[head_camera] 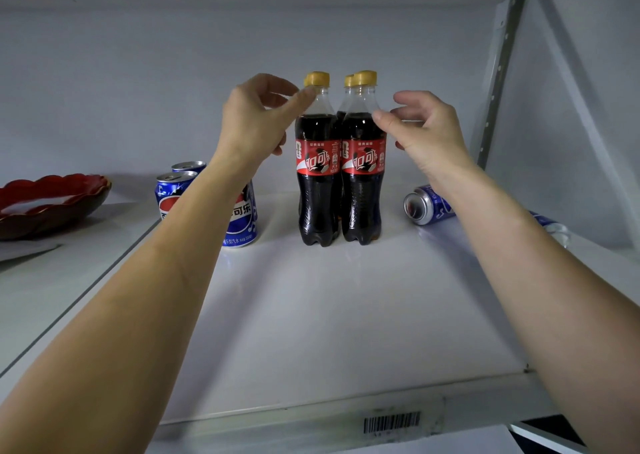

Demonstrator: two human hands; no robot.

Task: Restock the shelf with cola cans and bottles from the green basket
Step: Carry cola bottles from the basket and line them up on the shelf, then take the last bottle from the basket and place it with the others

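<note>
Your left hand (254, 121) and right hand (427, 131) flank the bottles (337, 176), fingers loosely spread, thumbs touching the clear necks, gripping nothing. Both forearms reach in over the shelf (346, 315). Upright cans (239, 225) stand left of them; a toppled can (424, 204) lies right.

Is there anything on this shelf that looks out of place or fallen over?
Yes. Two blue cans lie on their sides at the right of the shelf: one by the right hand's wrist, another behind the forearm. The cans at left and the cola bottles stand upright.
</note>
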